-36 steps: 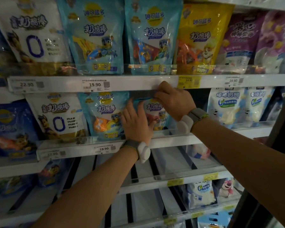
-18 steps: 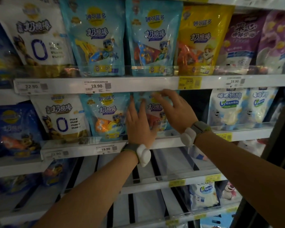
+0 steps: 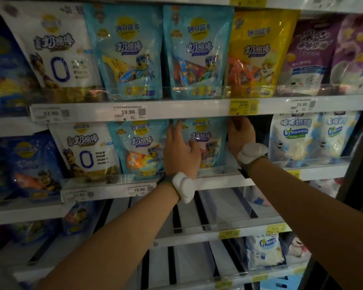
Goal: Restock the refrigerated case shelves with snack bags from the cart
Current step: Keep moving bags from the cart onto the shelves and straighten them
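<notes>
Glossy blue pouch (image 3: 205, 141) upright on shelf (image 3: 222, 178) — left hand (image 3: 179, 151) flat against it, right hand (image 3: 239, 133) cupping its edge

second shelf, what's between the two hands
In the head view, a light blue snack bag stands between the left hand and the right hand, held at its two sides.

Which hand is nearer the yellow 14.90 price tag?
Right. The right hand sits just below the yellow 14.90 price tag; the left hand is lower, further left.
</notes>
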Demonstrator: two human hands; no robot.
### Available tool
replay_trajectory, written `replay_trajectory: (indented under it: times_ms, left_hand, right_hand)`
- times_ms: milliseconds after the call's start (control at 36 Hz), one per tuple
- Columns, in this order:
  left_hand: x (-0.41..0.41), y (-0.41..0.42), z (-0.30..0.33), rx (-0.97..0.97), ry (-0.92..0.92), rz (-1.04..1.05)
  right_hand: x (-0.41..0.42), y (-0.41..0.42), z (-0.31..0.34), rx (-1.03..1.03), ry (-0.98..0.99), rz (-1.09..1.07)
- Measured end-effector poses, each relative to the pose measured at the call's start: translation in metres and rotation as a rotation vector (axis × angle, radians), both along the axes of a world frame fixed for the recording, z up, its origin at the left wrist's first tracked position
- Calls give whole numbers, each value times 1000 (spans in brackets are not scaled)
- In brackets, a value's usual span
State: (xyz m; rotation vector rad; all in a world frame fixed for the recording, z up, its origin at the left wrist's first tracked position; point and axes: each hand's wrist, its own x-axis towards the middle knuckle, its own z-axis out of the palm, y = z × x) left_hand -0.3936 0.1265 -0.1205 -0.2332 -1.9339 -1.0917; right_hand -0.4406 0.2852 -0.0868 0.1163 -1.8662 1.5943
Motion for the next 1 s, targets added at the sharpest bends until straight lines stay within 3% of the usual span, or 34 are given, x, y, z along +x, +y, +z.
replay_trajectory:
  times_ms: [250, 556, 1000]
  left_hand:
    - [18, -3, 6, -5, -72, -114]
    - [42, -30, -9, 137, -203, -292]
    - [141, -60, -38, 439, -412, -255]
  right_hand:
    - [-9, -3, 11, -127, -160, 7]
    - [18, -4, 4, -215, -141, 58]
    - [121, -46, -44, -245, -224, 30]
